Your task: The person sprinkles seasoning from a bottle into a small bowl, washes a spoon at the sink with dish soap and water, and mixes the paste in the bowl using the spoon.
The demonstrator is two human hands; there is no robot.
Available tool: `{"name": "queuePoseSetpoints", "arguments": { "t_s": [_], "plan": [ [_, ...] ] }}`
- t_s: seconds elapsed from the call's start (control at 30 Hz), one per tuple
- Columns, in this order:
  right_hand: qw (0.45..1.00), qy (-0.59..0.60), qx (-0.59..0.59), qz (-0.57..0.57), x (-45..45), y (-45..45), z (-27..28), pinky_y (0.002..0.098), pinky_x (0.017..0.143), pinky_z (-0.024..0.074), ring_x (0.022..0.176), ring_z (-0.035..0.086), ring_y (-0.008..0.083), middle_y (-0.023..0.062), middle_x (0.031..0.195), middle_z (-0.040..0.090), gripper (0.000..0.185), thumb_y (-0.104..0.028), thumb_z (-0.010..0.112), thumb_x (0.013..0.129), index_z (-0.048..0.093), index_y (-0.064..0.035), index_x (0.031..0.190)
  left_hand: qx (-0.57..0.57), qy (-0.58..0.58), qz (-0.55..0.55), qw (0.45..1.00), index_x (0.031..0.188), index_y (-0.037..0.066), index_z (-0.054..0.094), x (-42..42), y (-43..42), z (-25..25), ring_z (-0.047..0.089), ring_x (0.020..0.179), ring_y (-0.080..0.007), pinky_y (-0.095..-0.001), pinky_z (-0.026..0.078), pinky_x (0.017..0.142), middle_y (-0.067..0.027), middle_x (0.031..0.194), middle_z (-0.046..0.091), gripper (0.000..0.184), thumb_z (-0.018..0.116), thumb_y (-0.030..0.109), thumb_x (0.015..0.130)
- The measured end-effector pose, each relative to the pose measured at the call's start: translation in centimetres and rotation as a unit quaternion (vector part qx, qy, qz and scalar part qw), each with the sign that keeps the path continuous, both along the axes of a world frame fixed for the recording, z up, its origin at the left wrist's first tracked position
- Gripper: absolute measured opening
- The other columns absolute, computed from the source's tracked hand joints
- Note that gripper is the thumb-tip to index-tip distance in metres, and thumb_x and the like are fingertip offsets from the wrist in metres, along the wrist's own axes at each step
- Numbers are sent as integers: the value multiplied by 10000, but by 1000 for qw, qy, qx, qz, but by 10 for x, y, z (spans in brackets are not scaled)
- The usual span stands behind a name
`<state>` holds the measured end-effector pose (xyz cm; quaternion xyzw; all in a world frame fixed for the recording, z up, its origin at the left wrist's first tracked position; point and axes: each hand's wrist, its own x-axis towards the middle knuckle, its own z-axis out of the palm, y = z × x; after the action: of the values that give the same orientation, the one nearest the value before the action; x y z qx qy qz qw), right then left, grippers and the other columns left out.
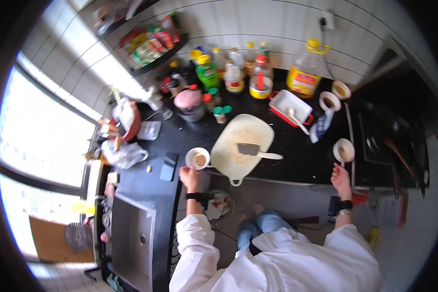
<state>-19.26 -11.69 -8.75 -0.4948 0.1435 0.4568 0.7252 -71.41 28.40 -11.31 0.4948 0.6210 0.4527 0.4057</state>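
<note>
My left hand (pixel 190 178) is closed at the near edge of a small white bowl (pixel 189 158) with a tan substance inside, at the counter's front edge. On the right, my right hand (pixel 340 177) has its fingers bent together just below a small white cup (pixel 344 150) holding some brown residue; the grip on its handle is too small to make out. Between my hands lies a cream cutting board (pixel 236 131) with floury smears. Across it rests a grey spatula (pixel 248 149) with a white handle.
Behind stand a pink-lidded pot (pixel 189 103), a green bottle (pixel 207 73), an oil jug (pixel 303 75) and a red-rimmed white dish (pixel 291 108). A sink (pixel 131 243) is at lower left, a stove (pixel 387 141) at right, a waste bin (pixel 220 207) below.
</note>
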Motion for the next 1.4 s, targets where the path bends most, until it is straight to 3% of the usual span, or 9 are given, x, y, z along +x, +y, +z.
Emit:
{"name": "queuePoseSetpoints", "arguments": {
  "t_s": [0.27,0.43,0.53,0.7,0.73,0.83,0.97,1.2,1.4],
  "plan": [
    [972,-43,-229,28,-15,-15,40,221,431,263,505,434,76,-36,663,541,426,-562,681,716,602,-166,851,-132,0,20,991,898,-36,516,19,35,-11,607,509,-146,-254,469,391,-111,669,627,162,587,81,811],
    [981,-56,-183,11,6,-7,22,200,427,265,506,420,50,-54,695,547,423,-522,626,804,626,-138,980,-138,-22,56,989,906,-47,534,37,23,-3,646,565,-171,-266,516,433,-117,706,642,154,571,77,823],
    [991,-88,-87,43,29,-17,-16,174,411,234,489,330,23,-68,696,468,327,-327,610,865,576,-80,1075,-158,-38,76,984,838,-55,575,40,25,-6,639,512,-185,-284,502,396,-123,659,640,101,529,32,816],
    [986,-137,-80,57,33,-20,-5,185,430,222,497,323,16,-82,681,458,162,-290,593,891,583,-145,962,-237,-153,13,959,1011,4,504,32,18,-7,619,544,-181,-285,483,420,-103,744,621,175,432,34,855],
    [985,-147,-48,78,30,-14,3,185,396,185,443,284,11,-86,621,418,129,-281,570,912,556,-155,885,-214,-153,31,964,933,6,569,33,4,18,616,538,-158,-267,457,392,-72,691,615,160,437,19,843],
    [960,-233,-35,152,-35,34,54,163,320,195,378,280,9,-67,541,377,242,-350,494,958,527,-132,858,-185,-120,7,975,1068,27,533,2,-36,48,620,597,-128,-264,464,443,-66,772,637,224,459,178,920],
    [871,-279,76,398,-189,131,120,168,374,194,427,300,14,-51,564,382,164,-210,487,949,540,-63,899,-195,-180,-99,959,1054,69,580,-81,-132,83,600,659,-93,-226,429,477,-36,805,642,242,458,236,928],
    [651,-190,226,699,-485,204,165,186,432,241,479,370,31,-20,619,462,229,-232,462,972,534,-45,861,-172,-203,-64,962,1179,107,598,-218,-287,161,554,842,-33,-178,410,713,52,917,626,323,456,311,973],
    [458,-118,267,840,-720,171,168,194,498,362,550,477,44,-13,673,523,196,-184,451,976,552,-19,943,-34,-249,122,960,1176,90,602,-331,-348,192,569,885,-52,-182,429,724,9,1031,634,316,488,296,964]
  ]
}}
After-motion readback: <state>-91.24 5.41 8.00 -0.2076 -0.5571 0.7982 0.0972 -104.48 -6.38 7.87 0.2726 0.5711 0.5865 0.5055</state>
